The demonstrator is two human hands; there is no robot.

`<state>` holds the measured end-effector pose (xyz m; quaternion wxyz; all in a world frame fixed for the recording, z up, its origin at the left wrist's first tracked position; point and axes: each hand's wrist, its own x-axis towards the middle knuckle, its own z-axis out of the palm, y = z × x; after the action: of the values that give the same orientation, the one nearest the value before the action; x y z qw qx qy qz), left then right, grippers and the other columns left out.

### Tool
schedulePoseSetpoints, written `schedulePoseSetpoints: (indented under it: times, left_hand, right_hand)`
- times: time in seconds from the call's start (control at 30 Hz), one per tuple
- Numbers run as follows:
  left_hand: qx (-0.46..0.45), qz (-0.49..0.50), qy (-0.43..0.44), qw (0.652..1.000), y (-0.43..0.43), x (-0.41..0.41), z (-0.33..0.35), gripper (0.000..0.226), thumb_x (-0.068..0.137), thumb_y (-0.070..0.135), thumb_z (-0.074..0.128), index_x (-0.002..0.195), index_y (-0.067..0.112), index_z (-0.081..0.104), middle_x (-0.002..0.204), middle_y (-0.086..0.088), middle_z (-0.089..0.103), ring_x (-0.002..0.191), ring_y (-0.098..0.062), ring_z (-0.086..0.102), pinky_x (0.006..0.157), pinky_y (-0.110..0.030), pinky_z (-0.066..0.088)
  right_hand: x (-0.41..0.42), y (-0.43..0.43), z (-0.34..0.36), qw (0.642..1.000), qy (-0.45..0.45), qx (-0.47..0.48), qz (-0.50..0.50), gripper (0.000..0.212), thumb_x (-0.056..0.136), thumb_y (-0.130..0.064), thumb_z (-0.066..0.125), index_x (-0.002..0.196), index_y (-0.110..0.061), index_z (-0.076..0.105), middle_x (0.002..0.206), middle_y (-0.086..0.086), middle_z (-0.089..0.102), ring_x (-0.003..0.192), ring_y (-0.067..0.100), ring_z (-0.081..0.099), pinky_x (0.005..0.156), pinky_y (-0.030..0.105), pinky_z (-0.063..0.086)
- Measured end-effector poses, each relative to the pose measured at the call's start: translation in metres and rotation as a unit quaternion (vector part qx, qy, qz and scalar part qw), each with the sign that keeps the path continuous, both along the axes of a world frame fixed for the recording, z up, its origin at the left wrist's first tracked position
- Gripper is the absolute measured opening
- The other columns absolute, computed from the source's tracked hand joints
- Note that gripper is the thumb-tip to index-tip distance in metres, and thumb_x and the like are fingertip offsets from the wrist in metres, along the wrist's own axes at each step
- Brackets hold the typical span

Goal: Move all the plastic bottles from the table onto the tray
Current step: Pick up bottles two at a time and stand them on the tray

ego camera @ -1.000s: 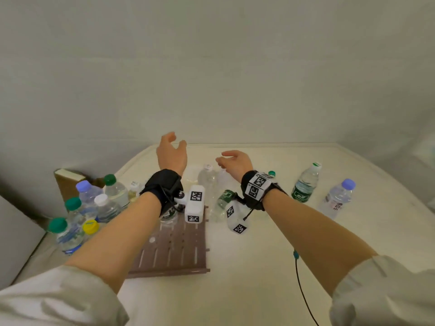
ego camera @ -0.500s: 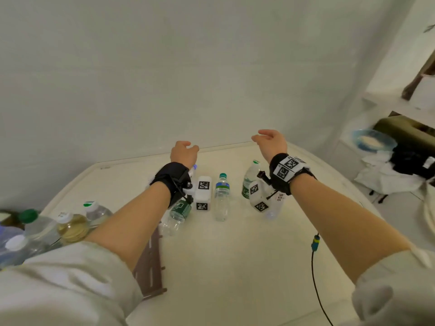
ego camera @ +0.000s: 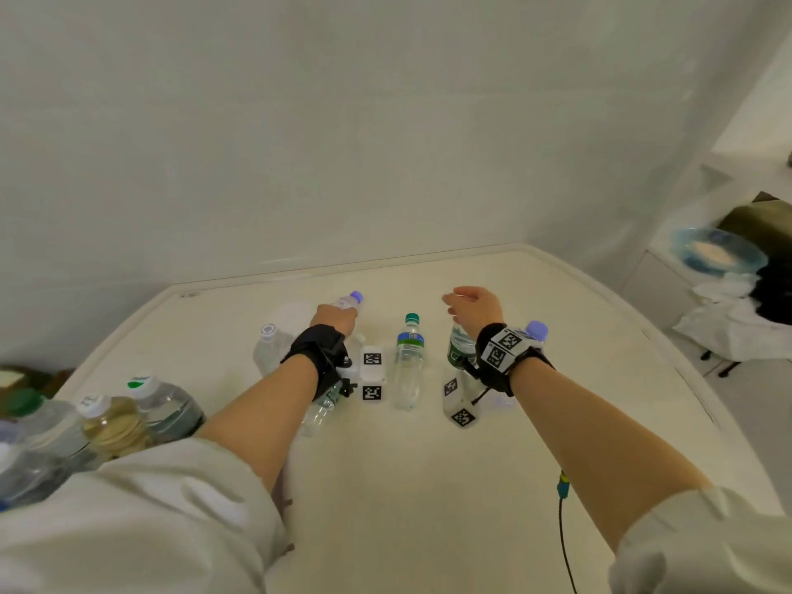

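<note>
1. A clear bottle with a purple cap (ego camera: 352, 303) stands at frame centre, far back on the counter (ego camera: 428, 486); the left hand (ego camera: 333, 321) covers its lower body.
2. A clear bottle with a green cap and blue-green label (ego camera: 409, 362) stands upright at centre.
3. A dark-green-labelled bottle (ego camera: 460, 347) stands right of centre, its top hidden behind the right hand (ego camera: 475, 308).
4. A second purple-capped bottle (ego camera: 535, 332) shows behind the right wrist.
5. A white-capped clear bottle (ego camera: 269, 351) stands left of centre.
6. A clear bottle (ego camera: 319, 411) lies partly under the left wrist.
7. A cluster of bottles (ego camera: 115, 418) crowds the lower left; the tray is barely visible there.
</note>
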<state>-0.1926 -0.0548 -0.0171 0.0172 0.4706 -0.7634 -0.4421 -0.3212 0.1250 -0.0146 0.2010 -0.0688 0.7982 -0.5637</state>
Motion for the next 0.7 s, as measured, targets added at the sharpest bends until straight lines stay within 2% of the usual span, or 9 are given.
schedulePoseSetpoints:
  times: [0.1, 0.17, 0.27, 0.43, 0.53, 0.6, 0.63, 0.67, 0.7]
  left_hand:
    - [-0.004, 0.005, -0.012, 1.000, -0.005, 0.005, -0.019, 0.042, 0.095, 0.021, 0.048, 0.131, -0.001, 0.049, 0.122, -0.021, 0.057, 0.101, -0.034, 0.057, 0.077, -0.027, 0.037]
    - [-0.010, -0.008, -0.019, 1.000, -0.008, 0.009, -0.035, 0.042, 0.093, 0.014, 0.048, 0.133, 0.001, 0.047, 0.108, -0.016, 0.054, 0.084, -0.028, 0.053, 0.074, -0.025, 0.034]
    - [0.012, 0.000, -0.056, 0.998, -0.011, 0.013, -0.058, 0.040, 0.092, 0.020, 0.050, 0.126, -0.002, 0.050, 0.092, -0.012, 0.054, 0.066, -0.019, 0.045, 0.071, -0.024, 0.032]
    - [0.062, 0.023, -0.061, 0.996, -0.016, 0.012, -0.084, 0.023, 0.091, 0.021, 0.054, 0.106, 0.004, 0.052, 0.080, -0.008, 0.050, 0.064, -0.019, 0.046, 0.068, -0.026, 0.036]
    - [0.069, 0.024, -0.071, 0.995, -0.019, 0.009, -0.093, 0.023, 0.090, 0.026, 0.056, 0.102, 0.007, 0.049, 0.079, -0.006, 0.050, 0.076, -0.025, 0.050, 0.070, -0.027, 0.038]
    - [0.073, 0.033, -0.081, 0.994, -0.021, 0.007, -0.099, 0.020, 0.089, 0.022, 0.058, 0.095, 0.005, 0.050, 0.072, -0.005, 0.050, 0.068, -0.023, 0.050, 0.062, -0.026, 0.040]
    - [0.074, 0.039, -0.082, 0.993, -0.021, 0.006, -0.101, 0.021, 0.088, 0.023, 0.060, 0.091, 0.004, 0.052, 0.074, -0.007, 0.054, 0.067, -0.024, 0.052, 0.061, -0.026, 0.041]
    - [0.070, 0.042, -0.086, 0.993, -0.023, 0.004, -0.104, 0.024, 0.086, 0.024, 0.062, 0.093, 0.001, 0.057, 0.083, -0.011, 0.060, 0.073, -0.027, 0.056, 0.065, -0.028, 0.045]
    - [0.060, 0.042, -0.093, 0.993, -0.025, 0.003, -0.109, 0.033, 0.083, 0.024, 0.066, 0.103, -0.001, 0.058, 0.096, -0.015, 0.062, 0.084, -0.030, 0.060, 0.072, -0.031, 0.048]
  right_hand:
    - [0.000, -0.020, -0.023, 0.998, -0.022, 0.040, 0.047, 0.045, 0.082, -0.029, 0.071, 0.122, -0.010, 0.061, 0.107, 0.009, 0.069, 0.102, 0.024, 0.067, 0.095, 0.041, 0.054]
    - [0.002, -0.031, -0.037, 0.995, -0.035, 0.062, 0.066, 0.050, 0.084, -0.030, 0.070, 0.127, -0.006, 0.058, 0.114, 0.010, 0.067, 0.107, 0.025, 0.064, 0.099, 0.039, 0.051]
    - [0.003, -0.043, -0.055, 0.990, -0.039, 0.108, 0.087, 0.054, 0.087, -0.033, 0.066, 0.133, -0.006, 0.054, 0.123, 0.010, 0.062, 0.115, 0.027, 0.058, 0.092, 0.027, 0.044]
    - [-0.003, -0.058, -0.081, 0.985, -0.075, 0.134, 0.079, 0.061, 0.090, -0.034, 0.062, 0.141, -0.006, 0.045, 0.136, 0.013, 0.055, 0.121, 0.029, 0.054, 0.084, 0.028, 0.038]
    - [-0.005, -0.064, -0.093, 0.982, -0.095, 0.149, 0.067, 0.064, 0.089, -0.036, 0.062, 0.142, -0.007, 0.042, 0.136, 0.013, 0.054, 0.122, 0.031, 0.053, 0.086, 0.030, 0.039]
    - [-0.007, -0.067, -0.099, 0.980, -0.105, 0.160, 0.059, 0.058, 0.089, -0.034, 0.063, 0.137, -0.004, 0.048, 0.125, 0.013, 0.059, 0.114, 0.032, 0.057, 0.085, 0.032, 0.044]
    - [-0.006, -0.068, -0.101, 0.978, -0.111, 0.168, 0.059, 0.053, 0.089, -0.033, 0.062, 0.132, -0.002, 0.052, 0.115, 0.014, 0.061, 0.103, 0.033, 0.060, 0.081, 0.034, 0.046]
    - [-0.005, -0.070, -0.103, 0.976, -0.117, 0.174, 0.059, 0.050, 0.088, -0.033, 0.063, 0.127, -0.002, 0.056, 0.105, 0.013, 0.062, 0.092, 0.031, 0.060, 0.075, 0.033, 0.046]
    - [-0.004, -0.071, -0.104, 0.974, -0.123, 0.180, 0.058, 0.049, 0.087, -0.034, 0.064, 0.123, -0.003, 0.057, 0.100, 0.012, 0.062, 0.085, 0.029, 0.059, 0.070, 0.032, 0.046]
